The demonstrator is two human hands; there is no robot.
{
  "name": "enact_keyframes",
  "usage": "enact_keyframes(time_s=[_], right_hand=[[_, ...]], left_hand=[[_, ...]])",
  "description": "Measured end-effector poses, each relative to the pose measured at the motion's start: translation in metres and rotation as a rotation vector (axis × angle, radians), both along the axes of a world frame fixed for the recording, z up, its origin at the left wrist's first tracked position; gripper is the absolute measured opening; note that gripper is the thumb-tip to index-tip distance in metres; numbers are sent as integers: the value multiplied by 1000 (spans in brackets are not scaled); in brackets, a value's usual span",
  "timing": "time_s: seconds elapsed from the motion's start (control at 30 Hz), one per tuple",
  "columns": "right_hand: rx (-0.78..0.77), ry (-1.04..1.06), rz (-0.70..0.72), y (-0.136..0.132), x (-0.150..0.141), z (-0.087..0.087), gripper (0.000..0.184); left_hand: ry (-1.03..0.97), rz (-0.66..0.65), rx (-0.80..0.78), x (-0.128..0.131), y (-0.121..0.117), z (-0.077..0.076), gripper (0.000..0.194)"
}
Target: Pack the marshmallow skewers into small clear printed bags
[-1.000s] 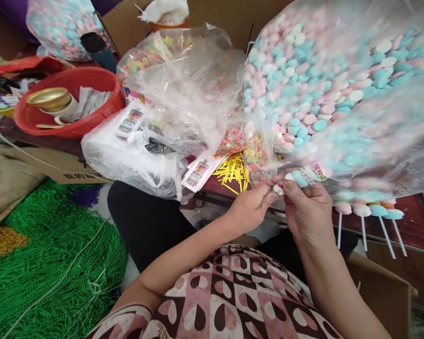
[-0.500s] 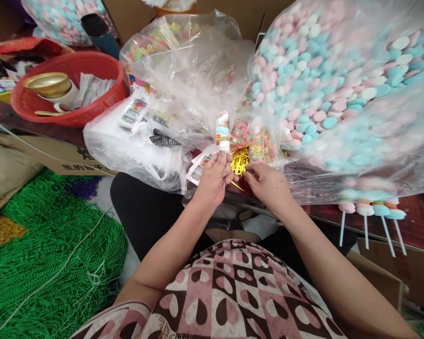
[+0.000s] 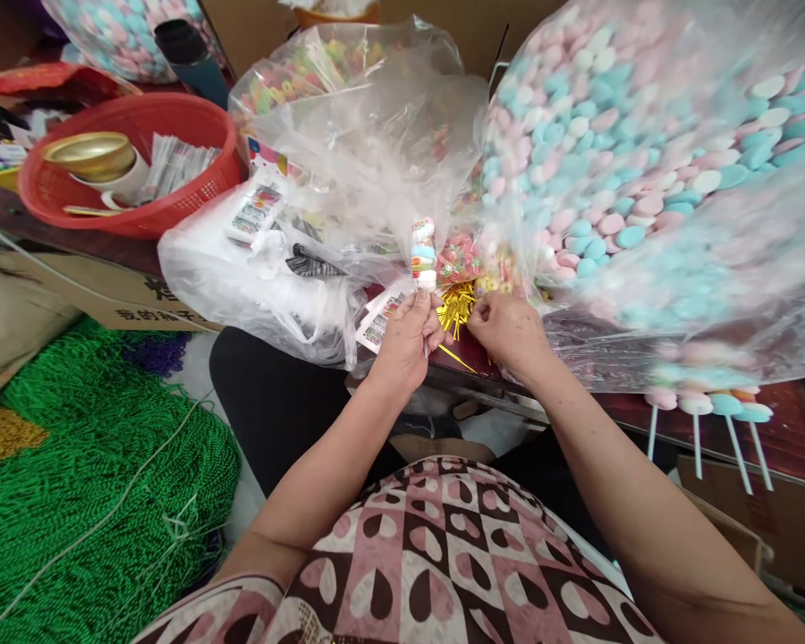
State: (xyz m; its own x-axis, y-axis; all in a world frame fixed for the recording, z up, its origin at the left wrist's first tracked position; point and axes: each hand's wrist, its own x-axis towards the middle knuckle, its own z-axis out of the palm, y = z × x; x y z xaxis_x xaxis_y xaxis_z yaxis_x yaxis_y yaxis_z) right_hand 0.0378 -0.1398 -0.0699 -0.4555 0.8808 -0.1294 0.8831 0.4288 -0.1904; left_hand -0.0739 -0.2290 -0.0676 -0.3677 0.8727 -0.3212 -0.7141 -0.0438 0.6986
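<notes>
My left hand (image 3: 409, 338) is closed round the bottom of a candy skewer (image 3: 424, 255), a short upright stack of white, blue and coloured sweets in clear wrapping. Just right of it lies a bunch of gold twist ties (image 3: 456, 307), with a single one sticking out toward me. At the right edge of this bunch is my right hand (image 3: 510, 331), thumb and forefinger pinched together; what is between them, if anything, is hidden. Behind the ties are red gummies (image 3: 459, 258) and yellowish ring gummies (image 3: 498, 268). Printed cards (image 3: 376, 322) lie beside my left hand.
A big clear bag of pink, blue and white candies (image 3: 597, 224) fills the right side. Finished candy sticks (image 3: 728, 404) overhang the table edge. At left are a plastic bag (image 3: 268, 309), a red basket (image 3: 194, 201) and green bead strings (image 3: 107, 501) below.
My right hand has moved slightly left and its fingers have closed into a pinch beside the gold ties. The left hand keeps holding the candy skewer in nearly the same place.
</notes>
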Motion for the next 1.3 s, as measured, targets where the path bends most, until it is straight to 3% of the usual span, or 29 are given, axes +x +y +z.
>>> enact_keyframes(time_s=[0.1,0.27,0.53,0.67,0.8,0.93,1.07,1.2,1.3], right_hand=[[44,95,43,3,5,-1,25],[143,41,285,0,1,-5,31],[208,7,333,7,-4,-15,29],[131,180,258,13,7,-13,18],[74,468,87,10,22,-10,10],[-146,850,-98,2,32,-7,8],[-368,1156,-191,-5,36,-2,11],[-539,1268,-182,-7,39,3,18],[-504,1212,-138,-5,38,0,20]], left_hand=[[6,-1,5,0,0,-3,30],[18,-2,22,-1,1,-7,31],[15,11,-13,-3,2,-10,31],[2,19,-25,-2,2,-10,30],[1,-4,-6,-2,2,-11,29],[-1,-73,11,-1,3,-13,27],[8,-86,6,2,5,-14,26],[24,-93,-5,4,4,-10,28],[37,-97,-29,5,3,-7,29]])
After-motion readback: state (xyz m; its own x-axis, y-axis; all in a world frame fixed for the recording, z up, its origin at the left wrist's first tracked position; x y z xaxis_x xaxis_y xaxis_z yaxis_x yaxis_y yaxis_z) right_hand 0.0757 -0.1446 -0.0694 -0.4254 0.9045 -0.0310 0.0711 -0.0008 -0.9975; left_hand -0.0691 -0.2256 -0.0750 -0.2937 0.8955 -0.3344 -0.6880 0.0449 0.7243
